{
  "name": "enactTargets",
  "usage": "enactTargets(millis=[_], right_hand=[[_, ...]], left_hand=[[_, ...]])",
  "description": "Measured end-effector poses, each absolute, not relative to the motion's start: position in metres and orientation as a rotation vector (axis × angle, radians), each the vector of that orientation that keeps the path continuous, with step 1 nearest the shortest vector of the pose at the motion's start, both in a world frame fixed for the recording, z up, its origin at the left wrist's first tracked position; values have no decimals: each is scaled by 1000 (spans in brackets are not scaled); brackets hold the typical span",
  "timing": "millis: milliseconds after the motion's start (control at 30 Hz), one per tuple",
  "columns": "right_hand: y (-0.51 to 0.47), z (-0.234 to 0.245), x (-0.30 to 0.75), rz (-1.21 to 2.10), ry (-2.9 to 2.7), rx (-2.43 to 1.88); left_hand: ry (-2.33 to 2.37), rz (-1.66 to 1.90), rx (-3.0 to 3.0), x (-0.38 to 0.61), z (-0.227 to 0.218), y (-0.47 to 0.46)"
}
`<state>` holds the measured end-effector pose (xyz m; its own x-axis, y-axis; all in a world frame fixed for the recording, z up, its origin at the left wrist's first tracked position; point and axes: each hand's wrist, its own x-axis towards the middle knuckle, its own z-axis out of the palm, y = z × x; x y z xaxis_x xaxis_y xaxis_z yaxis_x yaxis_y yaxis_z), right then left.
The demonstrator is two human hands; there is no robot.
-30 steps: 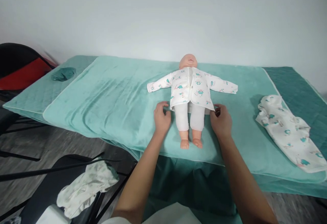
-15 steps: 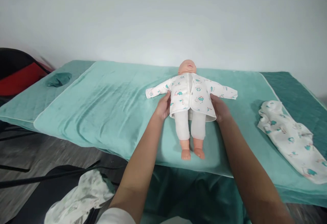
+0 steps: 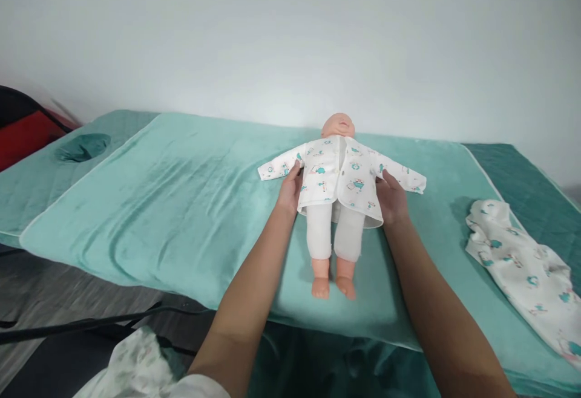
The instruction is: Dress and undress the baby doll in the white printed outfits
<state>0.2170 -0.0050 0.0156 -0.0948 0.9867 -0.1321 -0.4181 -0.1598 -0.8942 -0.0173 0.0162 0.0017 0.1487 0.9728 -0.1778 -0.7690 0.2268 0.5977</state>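
A baby doll (image 3: 336, 127) lies face up on a teal towel (image 3: 190, 204), dressed in a white printed jacket (image 3: 338, 177) and white leggings (image 3: 334, 234). My left hand (image 3: 289, 187) presses against the doll's side under its left-of-frame sleeve, fingers together and stretched along the jacket. My right hand (image 3: 391, 195) lies on the other side of the torso, under the opposite sleeve, fingers cupped against the jacket. Both hands flank the doll's trunk at chest height.
A crumpled white printed garment (image 3: 521, 271) lies on the towel at the right. The towel covers a darker teal padded table (image 3: 531, 168) against a white wall. A face hole (image 3: 82, 147) shows at far left. Another white cloth (image 3: 131, 368) sits on a black chair below.
Both hands have slid from the jacket's lower hem up along the doll's sides to chest height. The view has shifted so the doll sits lower and nearer.
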Motion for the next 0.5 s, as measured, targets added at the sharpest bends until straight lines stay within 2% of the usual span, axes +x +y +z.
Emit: enactTargets(millis=[167, 500], right_hand=[[7, 7, 230, 1448, -790, -908], [7, -1, 271, 1257, -534, -769]], left_hand=[[566, 1538, 275, -38, 0, 33], [645, 1709, 200, -101, -12, 45]])
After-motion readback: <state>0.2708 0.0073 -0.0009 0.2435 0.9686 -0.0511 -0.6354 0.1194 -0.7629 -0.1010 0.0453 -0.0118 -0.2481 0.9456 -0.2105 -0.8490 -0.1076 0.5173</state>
